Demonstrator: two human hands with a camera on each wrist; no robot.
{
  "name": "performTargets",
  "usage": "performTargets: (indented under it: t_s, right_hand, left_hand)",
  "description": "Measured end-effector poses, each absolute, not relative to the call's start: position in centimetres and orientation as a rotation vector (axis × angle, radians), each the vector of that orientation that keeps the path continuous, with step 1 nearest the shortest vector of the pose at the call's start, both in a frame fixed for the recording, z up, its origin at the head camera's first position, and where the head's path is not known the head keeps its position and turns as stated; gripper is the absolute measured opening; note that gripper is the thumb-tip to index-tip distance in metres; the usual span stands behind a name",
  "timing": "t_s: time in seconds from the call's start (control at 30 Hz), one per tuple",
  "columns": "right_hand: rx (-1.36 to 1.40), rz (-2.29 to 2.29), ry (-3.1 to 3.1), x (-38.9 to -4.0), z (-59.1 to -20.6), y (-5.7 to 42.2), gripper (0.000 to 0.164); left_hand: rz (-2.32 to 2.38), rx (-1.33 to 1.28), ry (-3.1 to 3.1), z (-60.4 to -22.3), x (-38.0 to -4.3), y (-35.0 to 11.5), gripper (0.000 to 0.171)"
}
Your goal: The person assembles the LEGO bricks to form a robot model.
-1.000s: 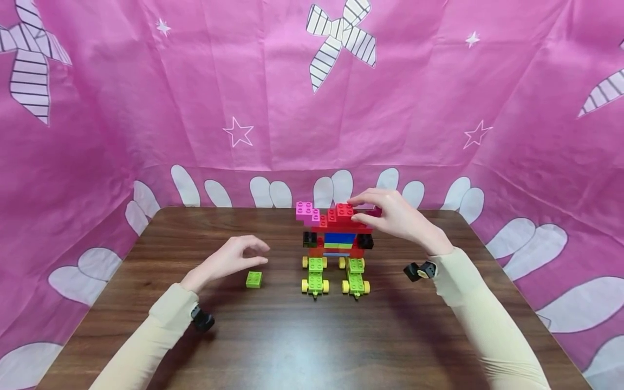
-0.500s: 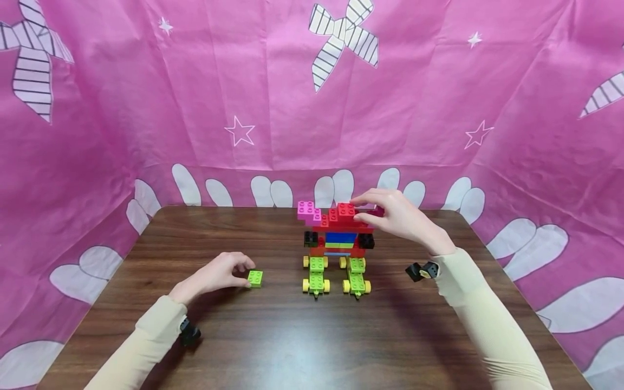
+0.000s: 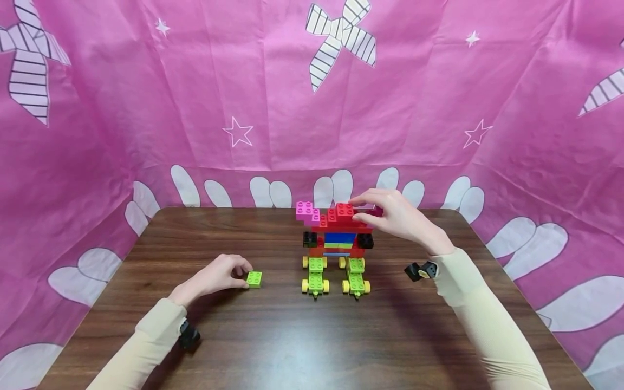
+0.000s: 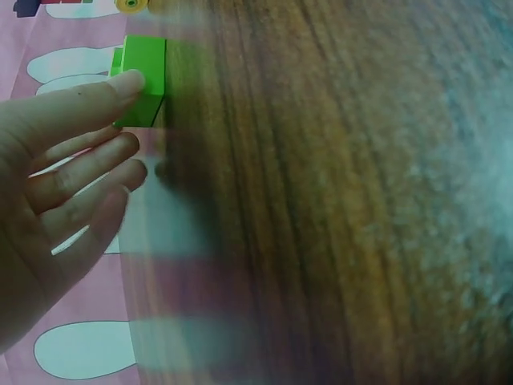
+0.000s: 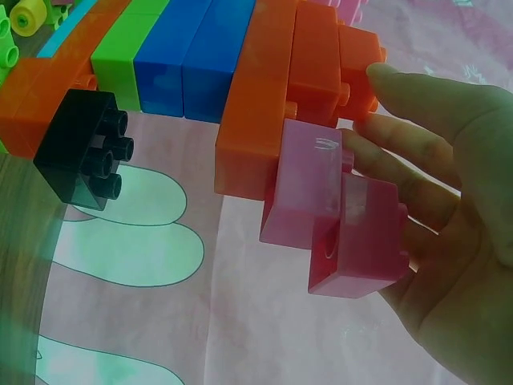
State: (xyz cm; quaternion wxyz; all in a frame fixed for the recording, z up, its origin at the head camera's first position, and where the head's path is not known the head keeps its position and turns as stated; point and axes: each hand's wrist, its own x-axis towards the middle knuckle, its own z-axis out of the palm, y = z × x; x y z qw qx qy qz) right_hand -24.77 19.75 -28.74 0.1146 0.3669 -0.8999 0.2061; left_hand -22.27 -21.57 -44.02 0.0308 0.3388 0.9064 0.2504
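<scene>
At the left of the table, a lime green building brick (image 3: pixel 254 279) lies on the wood. My left hand (image 3: pixel 214 276) pinches its near end; in the left wrist view the thumb (image 4: pixel 124 83) lies on the brick's side and the index fingertip is partly hidden. A built figure of bricks stands right of the middle, with a blue and green body (image 3: pixel 339 239), black side bricks and pink end bricks (image 3: pixel 305 209). My right hand (image 3: pixel 397 216) grips the red brick (image 3: pixel 344 210) on top between thumb and fingers. Pink bricks (image 5: pixel 369 233) hang below that hand in the right wrist view.
The figure stands behind lime wheeled bases (image 3: pixel 316 283) with yellow wheels, at the middle of the brown table (image 3: pixel 234 336). A pink patterned cloth (image 3: pixel 273 108) rises behind and at both sides. Each wrist carries a small black camera (image 3: pixel 189 335).
My left hand has moved down and left onto the lime green brick, its thumb and finger closing on its end. The right hand stays on the figure's top.
</scene>
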Motion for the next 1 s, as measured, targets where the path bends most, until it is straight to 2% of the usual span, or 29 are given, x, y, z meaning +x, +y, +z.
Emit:
performTargets:
  t_s: [0.27, 0.57, 1.0]
  right_hand:
    - [1.072, 0.608, -2.641, -24.7, -28.7, 19.7, 0.035]
    - [1.068, 0.596, -2.647, -24.6, -28.6, 19.7, 0.035]
    - [1.089, 0.597, -2.618, -24.9, -28.6, 19.8, 0.033]
  left_hand:
    - [0.792, 1.040, 2.793, -44.3, -22.2, -21.5, 0.024]
    - [0.949, 0.903, 2.710, -44.1, -22.4, -21.8, 0.022]
    - [1.112, 0.840, 2.782, -42.1, -22.8, -22.4, 0.022]
